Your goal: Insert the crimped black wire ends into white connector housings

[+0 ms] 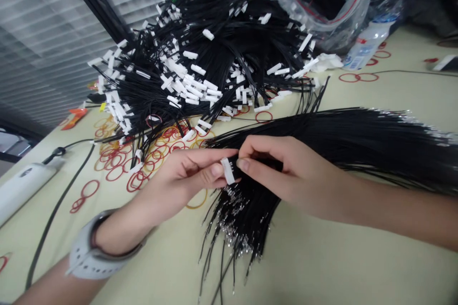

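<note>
Between the thumb and fingers of my left hand (186,171) is a small white connector housing (228,170), its row of slots turned toward the right. My right hand (286,167) pinches black wire right beside that housing; the fingertips hide how far the wire end reaches into it. Under both hands lies a thick bundle of black wires (386,145). Its near end fans out below my hands with bare silvery terminals (232,228). More silvery tips show at the bundle's far right.
Behind my hands rises a large heap of black cables with white connectors (214,52). Red and yellow rubber bands (153,152) lie scattered to the left. A clear plastic bag (343,24) and a bottle (370,45) stand at the back right. A white power strip (26,186) sits left.
</note>
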A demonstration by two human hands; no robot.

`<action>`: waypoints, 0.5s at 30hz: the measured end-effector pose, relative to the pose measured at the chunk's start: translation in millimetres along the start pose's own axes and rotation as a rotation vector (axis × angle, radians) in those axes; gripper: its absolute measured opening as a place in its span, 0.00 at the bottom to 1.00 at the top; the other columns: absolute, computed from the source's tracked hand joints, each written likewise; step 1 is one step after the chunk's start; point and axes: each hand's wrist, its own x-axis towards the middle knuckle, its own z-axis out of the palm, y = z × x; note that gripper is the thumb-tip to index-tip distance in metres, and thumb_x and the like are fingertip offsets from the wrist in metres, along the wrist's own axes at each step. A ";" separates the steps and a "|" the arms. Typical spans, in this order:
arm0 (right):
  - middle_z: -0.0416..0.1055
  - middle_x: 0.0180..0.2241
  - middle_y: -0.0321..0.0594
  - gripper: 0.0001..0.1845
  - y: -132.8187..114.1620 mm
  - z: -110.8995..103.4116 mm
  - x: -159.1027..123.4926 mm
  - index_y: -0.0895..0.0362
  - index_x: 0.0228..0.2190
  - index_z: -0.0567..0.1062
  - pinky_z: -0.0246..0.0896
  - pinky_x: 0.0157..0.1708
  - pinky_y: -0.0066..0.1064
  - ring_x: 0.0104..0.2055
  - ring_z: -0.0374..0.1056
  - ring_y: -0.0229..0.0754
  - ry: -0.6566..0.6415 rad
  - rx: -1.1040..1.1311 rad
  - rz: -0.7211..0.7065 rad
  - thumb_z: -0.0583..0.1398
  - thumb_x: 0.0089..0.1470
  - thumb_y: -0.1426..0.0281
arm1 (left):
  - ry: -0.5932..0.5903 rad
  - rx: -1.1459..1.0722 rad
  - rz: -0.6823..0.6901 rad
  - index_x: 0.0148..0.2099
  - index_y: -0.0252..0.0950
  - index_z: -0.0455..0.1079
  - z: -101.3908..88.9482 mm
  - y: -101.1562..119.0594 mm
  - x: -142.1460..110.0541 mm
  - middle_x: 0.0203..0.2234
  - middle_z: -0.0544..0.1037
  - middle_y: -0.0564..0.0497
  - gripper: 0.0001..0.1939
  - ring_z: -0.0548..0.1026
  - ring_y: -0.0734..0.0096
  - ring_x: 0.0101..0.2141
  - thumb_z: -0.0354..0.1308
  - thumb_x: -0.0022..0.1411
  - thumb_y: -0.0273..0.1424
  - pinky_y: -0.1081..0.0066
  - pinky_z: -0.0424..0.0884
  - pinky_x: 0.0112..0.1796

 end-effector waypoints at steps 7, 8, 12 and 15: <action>0.59 0.23 0.32 0.10 11.8 5.7 -8.9 0.60 0.26 0.67 0.48 0.24 0.22 0.24 0.53 0.29 -0.050 -0.022 -0.291 0.50 0.58 0.74 | -0.035 0.163 0.122 0.36 0.42 0.78 -8.0 -14.4 5.9 0.24 0.80 0.52 0.09 0.73 0.77 0.22 0.63 0.52 0.25 0.81 0.69 0.23; 0.58 0.23 0.32 0.10 14.0 7.5 -9.9 0.61 0.26 0.67 0.47 0.24 0.23 0.24 0.52 0.29 -0.047 -0.026 -0.308 0.50 0.58 0.74 | -0.021 0.189 0.136 0.36 0.43 0.79 -7.3 -15.4 6.1 0.23 0.80 0.53 0.10 0.73 0.77 0.21 0.64 0.51 0.24 0.81 0.68 0.22; 0.56 0.23 0.31 0.10 19.5 12.6 -10.1 0.62 0.26 0.67 0.46 0.23 0.23 0.23 0.51 0.28 -0.007 -0.012 -0.345 0.50 0.57 0.76 | -0.033 0.173 0.181 0.36 0.45 0.79 -4.8 -17.9 5.5 0.24 0.81 0.54 0.12 0.75 0.75 0.23 0.64 0.50 0.22 0.80 0.71 0.25; 0.54 0.22 0.31 0.10 20.4 14.0 -8.8 0.63 0.25 0.68 0.46 0.22 0.23 0.22 0.49 0.28 0.007 -0.014 -0.357 0.51 0.57 0.76 | -0.036 0.138 0.223 0.37 0.48 0.78 -3.4 -20.0 4.5 0.26 0.81 0.56 0.16 0.76 0.78 0.24 0.63 0.50 0.19 0.83 0.72 0.27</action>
